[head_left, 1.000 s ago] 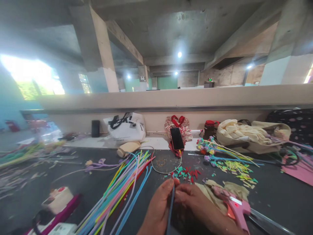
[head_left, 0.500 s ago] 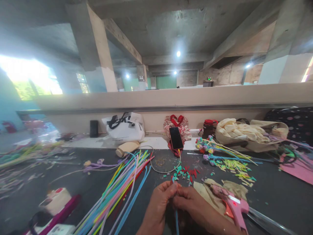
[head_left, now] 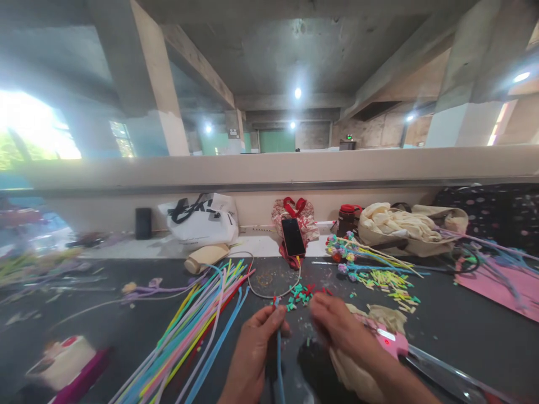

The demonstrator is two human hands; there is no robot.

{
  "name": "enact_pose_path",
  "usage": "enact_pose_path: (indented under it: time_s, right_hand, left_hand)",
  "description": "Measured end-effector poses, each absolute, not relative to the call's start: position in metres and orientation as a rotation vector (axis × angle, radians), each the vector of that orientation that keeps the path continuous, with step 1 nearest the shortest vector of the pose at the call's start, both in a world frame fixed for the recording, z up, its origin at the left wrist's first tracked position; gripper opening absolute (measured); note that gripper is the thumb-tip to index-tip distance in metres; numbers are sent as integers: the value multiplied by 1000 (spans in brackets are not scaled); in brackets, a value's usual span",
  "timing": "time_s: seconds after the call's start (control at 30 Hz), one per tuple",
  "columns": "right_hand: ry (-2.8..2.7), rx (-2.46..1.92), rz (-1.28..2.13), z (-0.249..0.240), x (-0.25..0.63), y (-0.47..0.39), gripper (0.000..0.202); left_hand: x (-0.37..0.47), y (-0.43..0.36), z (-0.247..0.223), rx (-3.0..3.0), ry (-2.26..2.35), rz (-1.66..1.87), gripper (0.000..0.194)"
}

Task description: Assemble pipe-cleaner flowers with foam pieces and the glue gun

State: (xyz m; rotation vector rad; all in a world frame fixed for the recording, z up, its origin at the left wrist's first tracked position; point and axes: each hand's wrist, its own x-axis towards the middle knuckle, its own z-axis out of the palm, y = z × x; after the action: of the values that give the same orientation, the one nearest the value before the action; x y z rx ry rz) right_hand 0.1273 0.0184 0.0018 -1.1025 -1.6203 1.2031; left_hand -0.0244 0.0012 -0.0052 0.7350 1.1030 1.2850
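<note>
My left hand (head_left: 261,331) pinches a blue pipe cleaner (head_left: 279,365) near its top, where a small coloured tip shows above the fingertips. The stem hangs down from the fingers. My right hand (head_left: 332,317) is apart from it to the right, beside a scatter of short green pieces (head_left: 300,294) and red pieces (head_left: 324,292). Its fingers are curled and smeared by motion, so what they hold, if anything, cannot be made out. A pink glue gun (head_left: 392,341) lies partly hidden behind my right forearm, near a crumpled beige cloth (head_left: 389,318).
Left of my hands lies a bundle of coloured pipe cleaners (head_left: 189,331). Finished-looking flower stems (head_left: 347,249) and short yellow pieces (head_left: 391,283) lie to the right. Behind stand a phone (head_left: 293,237) on a cable, a white bag (head_left: 202,221) and a cloth bag (head_left: 412,230).
My right hand has come away from the blue pipe cleaner and moved right. My left hand keeps hold of it. The whole view has shifted a little, so things appear further left.
</note>
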Motion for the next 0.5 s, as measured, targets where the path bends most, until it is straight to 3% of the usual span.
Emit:
enact_pose_path:
  time_s: [0.2, 0.33, 0.5]
  right_hand:
    - [-1505, -1231, 1005, 32, 171, 31, 38]
    - [-1652, -1313, 905, 39, 183, 42, 27]
    - [-2130, -1566, 418, 34, 184, 68, 13]
  left_hand:
    - [-22, 3, -8, 795, 1114, 1172, 37]
    - [-25, 4, -10, 799, 1135, 1093, 40]
    - [-25, 4, -8, 775, 1111, 1072, 40]
